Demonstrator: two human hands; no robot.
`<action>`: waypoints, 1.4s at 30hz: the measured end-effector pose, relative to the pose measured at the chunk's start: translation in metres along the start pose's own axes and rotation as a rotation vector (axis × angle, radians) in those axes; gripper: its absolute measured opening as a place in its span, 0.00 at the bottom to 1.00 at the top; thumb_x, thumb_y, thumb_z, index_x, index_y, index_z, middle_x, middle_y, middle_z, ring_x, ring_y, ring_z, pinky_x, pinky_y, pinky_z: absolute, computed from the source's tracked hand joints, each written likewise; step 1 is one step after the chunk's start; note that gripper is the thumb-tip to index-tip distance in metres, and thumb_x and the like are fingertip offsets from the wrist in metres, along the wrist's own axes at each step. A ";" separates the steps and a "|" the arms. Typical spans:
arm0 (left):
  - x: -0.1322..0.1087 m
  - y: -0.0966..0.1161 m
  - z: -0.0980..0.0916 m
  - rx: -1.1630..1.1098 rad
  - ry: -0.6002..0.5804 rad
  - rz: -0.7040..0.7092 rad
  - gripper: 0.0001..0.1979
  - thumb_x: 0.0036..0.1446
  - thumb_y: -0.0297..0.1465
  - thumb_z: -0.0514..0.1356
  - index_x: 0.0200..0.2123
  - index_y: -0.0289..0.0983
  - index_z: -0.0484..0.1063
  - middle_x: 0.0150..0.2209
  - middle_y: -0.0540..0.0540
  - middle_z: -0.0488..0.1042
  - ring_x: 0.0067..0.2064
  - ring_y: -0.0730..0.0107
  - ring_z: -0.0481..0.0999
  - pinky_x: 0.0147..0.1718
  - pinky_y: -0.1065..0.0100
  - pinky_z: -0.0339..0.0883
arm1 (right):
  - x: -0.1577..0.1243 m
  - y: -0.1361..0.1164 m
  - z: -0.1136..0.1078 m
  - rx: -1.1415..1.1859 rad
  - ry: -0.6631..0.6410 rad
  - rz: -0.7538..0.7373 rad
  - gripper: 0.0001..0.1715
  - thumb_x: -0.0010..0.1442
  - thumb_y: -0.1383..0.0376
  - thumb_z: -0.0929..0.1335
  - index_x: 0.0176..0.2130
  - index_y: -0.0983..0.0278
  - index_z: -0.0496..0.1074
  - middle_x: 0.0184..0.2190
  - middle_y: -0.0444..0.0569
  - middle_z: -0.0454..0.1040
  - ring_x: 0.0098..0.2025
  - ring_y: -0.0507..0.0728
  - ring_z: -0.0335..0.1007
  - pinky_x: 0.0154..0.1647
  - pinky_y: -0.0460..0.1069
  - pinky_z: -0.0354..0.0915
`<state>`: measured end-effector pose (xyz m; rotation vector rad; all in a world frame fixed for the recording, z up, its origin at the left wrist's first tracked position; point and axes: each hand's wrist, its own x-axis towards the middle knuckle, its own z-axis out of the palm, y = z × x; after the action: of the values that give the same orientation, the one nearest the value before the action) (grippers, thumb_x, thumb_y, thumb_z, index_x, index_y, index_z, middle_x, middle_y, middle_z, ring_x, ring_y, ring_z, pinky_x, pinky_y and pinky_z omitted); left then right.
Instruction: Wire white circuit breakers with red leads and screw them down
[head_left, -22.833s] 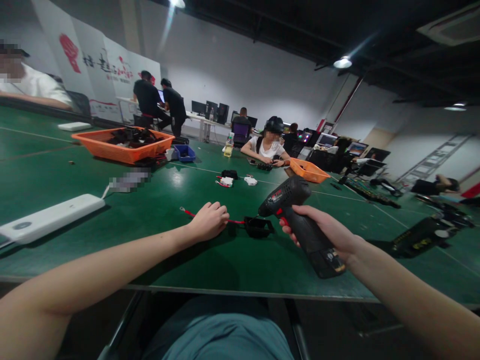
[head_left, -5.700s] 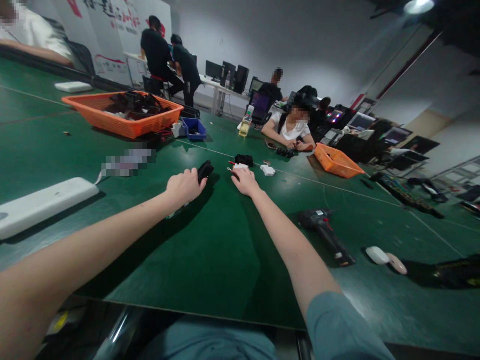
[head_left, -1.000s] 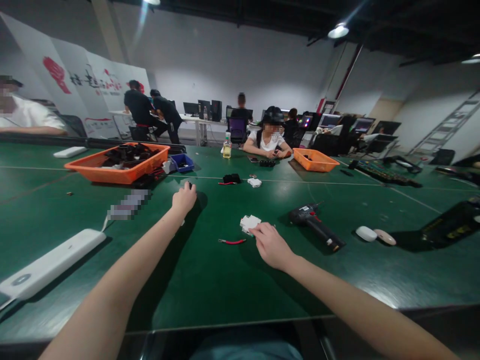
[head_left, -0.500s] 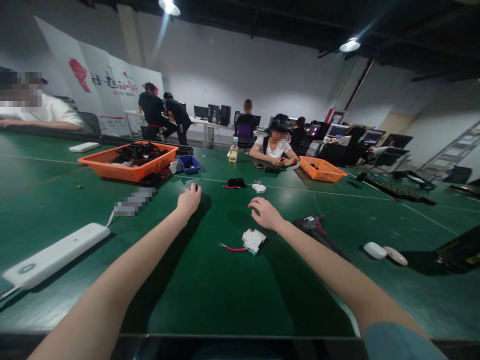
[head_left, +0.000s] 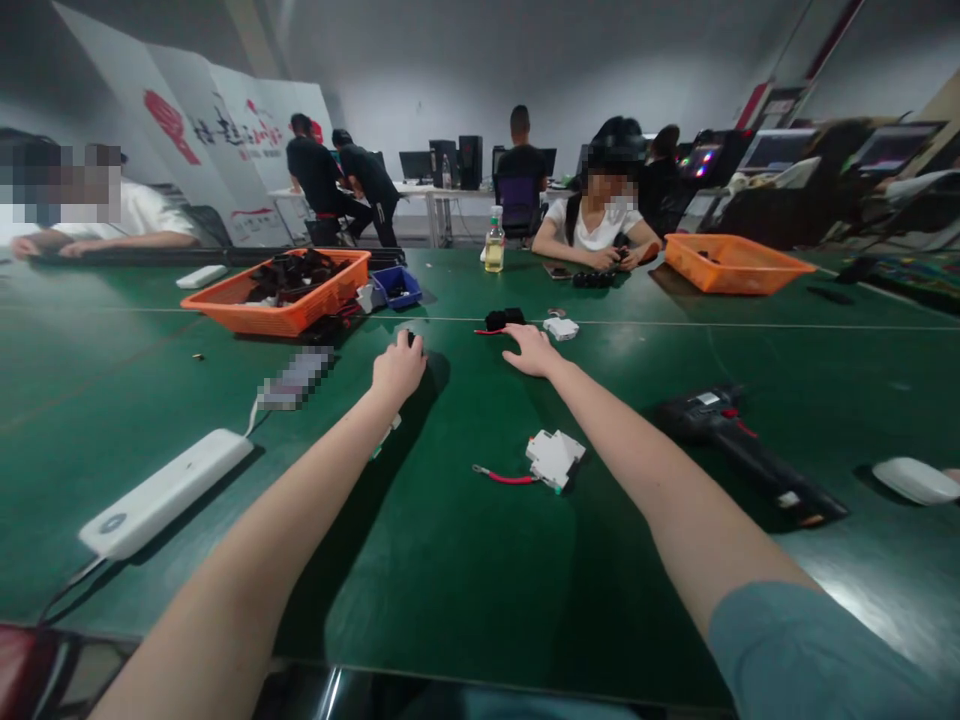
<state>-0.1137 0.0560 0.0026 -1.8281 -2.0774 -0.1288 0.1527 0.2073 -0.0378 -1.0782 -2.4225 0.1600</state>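
My left hand (head_left: 400, 366) is raised above the bench with its fingers curled around a small black part (head_left: 411, 340), most of which is hidden. Reaching forward, my right hand (head_left: 531, 350) has its fingers apart at the near side of a black block (head_left: 504, 318) with a red wire; whether they touch it I cannot tell. Just beyond that hand lies a white circuit breaker (head_left: 561, 328). Closer to me is another white circuit breaker (head_left: 553, 458) with a red lead (head_left: 510, 479) ending in a ring terminal. My left forearm partly covers a pale piece (head_left: 387, 438).
An orange basket of black parts (head_left: 277, 318) and a blue bin (head_left: 399, 288) stand at the back left. A power strip (head_left: 169, 492) lies left, a power drill (head_left: 742, 450) right. Across the bench, a person (head_left: 596, 225) sits near another orange basket (head_left: 735, 268) and a bottle (head_left: 494, 242).
The view has tilted down and shifted left. My right hand has moved forward, away from the near circuit breaker, to the black block. My left hand still grips the small black part.
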 end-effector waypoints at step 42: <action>-0.004 0.003 -0.006 -0.038 -0.033 -0.026 0.24 0.67 0.39 0.47 0.63 0.39 0.59 0.66 0.33 0.56 0.52 0.50 0.73 0.42 0.56 0.72 | -0.011 0.004 -0.008 -0.056 -0.026 0.033 0.22 0.64 0.59 0.65 0.56 0.62 0.68 0.56 0.57 0.70 0.58 0.66 0.60 0.58 0.63 0.58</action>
<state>-0.1090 0.0512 0.0062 -1.8376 -2.1365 -0.1470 0.1656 0.2012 -0.0366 -1.1476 -2.4470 0.1179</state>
